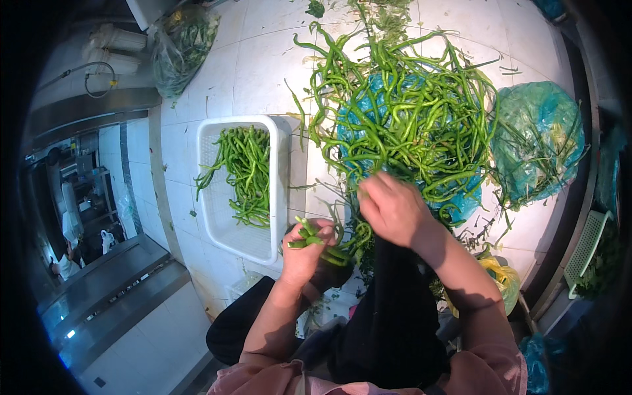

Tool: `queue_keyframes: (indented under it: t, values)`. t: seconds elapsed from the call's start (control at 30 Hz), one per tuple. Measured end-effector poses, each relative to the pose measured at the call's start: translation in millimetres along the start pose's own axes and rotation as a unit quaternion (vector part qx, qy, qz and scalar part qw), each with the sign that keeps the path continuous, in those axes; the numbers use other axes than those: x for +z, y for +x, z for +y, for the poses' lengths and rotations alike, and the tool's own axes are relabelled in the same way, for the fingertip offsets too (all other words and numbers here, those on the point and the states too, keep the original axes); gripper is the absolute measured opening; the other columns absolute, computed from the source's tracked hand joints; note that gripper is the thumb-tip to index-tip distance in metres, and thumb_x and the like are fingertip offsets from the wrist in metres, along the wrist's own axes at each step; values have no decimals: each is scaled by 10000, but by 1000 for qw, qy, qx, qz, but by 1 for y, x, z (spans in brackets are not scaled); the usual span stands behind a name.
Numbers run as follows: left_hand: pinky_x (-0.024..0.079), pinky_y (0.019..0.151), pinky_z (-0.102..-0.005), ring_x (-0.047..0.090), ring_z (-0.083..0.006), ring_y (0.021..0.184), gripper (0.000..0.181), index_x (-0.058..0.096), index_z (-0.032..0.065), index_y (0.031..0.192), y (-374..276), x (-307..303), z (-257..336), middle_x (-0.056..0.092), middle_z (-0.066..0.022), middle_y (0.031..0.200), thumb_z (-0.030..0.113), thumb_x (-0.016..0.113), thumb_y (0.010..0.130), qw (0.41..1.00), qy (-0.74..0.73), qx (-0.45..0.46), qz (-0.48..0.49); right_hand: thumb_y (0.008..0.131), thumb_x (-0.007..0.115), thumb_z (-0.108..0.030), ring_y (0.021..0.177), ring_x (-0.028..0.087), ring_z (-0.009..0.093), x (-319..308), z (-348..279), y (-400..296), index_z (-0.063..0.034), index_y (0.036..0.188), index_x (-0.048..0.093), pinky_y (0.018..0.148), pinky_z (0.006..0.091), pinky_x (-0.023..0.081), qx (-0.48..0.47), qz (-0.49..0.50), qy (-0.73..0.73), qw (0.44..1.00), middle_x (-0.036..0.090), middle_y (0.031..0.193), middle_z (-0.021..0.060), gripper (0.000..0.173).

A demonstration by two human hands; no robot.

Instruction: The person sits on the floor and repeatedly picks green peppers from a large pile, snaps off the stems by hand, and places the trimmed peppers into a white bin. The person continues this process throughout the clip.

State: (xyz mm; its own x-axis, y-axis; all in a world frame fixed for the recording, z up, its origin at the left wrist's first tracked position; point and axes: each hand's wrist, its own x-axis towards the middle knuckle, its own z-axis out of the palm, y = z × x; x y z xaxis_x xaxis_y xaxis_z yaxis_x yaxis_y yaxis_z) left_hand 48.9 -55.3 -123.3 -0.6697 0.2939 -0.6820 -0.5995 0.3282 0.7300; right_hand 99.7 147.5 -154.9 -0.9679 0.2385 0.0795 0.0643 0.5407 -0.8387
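My left hand [302, 259] is closed around a small bunch of long green chili peppers [308, 234], their cut-looking ends showing above the thumb. The white plastic basket [282, 197] beside it holds a heap of similar green peppers [249, 170]. At the near edge of a large loose pile of long green peppers [410, 113] is my right hand [395, 210]. Its fingers are curled, and the fingertips are too hidden to show whether a pepper is between them. Blue plastic [358, 121] shows beneath the pile.
A filled green-blue plastic bag [535, 143] with stalks on it stands right of the pile. Another bag of greens [182, 54] is at the upper left. Scraps litter the white tiled floor [269, 64]. A pale green basket [585, 254] and yellow bag [501, 279] are at the right.
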Motion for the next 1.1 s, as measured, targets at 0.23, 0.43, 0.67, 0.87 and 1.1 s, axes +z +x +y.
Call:
queue_keyframes:
  t: [0.23, 0.43, 0.67, 0.87, 1.1]
  values:
    - [364, 992, -385, 483, -286, 1188, 463, 560, 11, 1172, -4, 26, -1, 541, -135, 1245, -35, 619, 715, 927, 185, 181, -271, 710, 624, 19, 646, 607, 275, -24, -34, -45, -27, 867, 556, 563, 321, 497, -1, -59, 240, 969, 594, 781, 114, 178]
    - [456, 854, -322, 588, -214, 979, 245, 590, 12, 1014, -11, 46, -19, 611, -97, 1063, -28, 590, 772, 954, 154, 196, -164, 719, 595, 4, 754, 607, 289, -15, -18, -52, -41, 916, 560, 658, 366, 504, -80, 26, 31, 996, 595, 864, 127, 204]
    - [489, 784, -335, 589, -162, 764, 115, 440, 30, 951, -16, 47, 0, 601, -103, 885, 57, 538, 898, 986, 39, 161, -21, 798, 520, -126, 752, 576, 357, 35, 61, -21, -47, 835, 555, 672, 415, 475, 116, -50, 65, 990, 571, 864, 142, 95]
    - [447, 618, -262, 515, -125, 616, 181, 478, 35, 945, -3, 18, 9, 531, -33, 751, 6, 596, 811, 994, -17, 46, 99, 754, 544, -78, 734, 637, 277, 126, 101, -12, -30, 796, 626, 592, 370, 531, 84, -118, -297, 944, 610, 843, 138, 104]
    - [470, 661, -248, 578, -132, 711, 81, 550, 14, 923, 14, 20, -17, 622, -75, 858, 34, 587, 854, 995, -83, -25, 58, 794, 545, -103, 651, 621, 288, 62, 65, -24, -23, 786, 589, 558, 374, 515, 90, -98, -185, 974, 597, 769, 127, 91]
